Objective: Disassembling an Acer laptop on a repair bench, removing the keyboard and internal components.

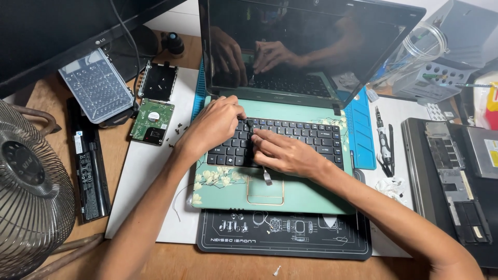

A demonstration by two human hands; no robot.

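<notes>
Wooden desk w/ white sheet over its middle, black printed mat at the near edge, blue mat further back. Black monitor at back left, wire-cage fan at left edge. Grey case at back right. White wall strip behind. Light even, soft, screen glare only.

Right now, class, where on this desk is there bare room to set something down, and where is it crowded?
Bare patches: the white mat between the long black battery and the green laptop, and the wood at the near edge. Crowded: the upper left around the hard drive, scattered screws and clear case; the right side with screwdrivers and a dismantled laptop.
</notes>
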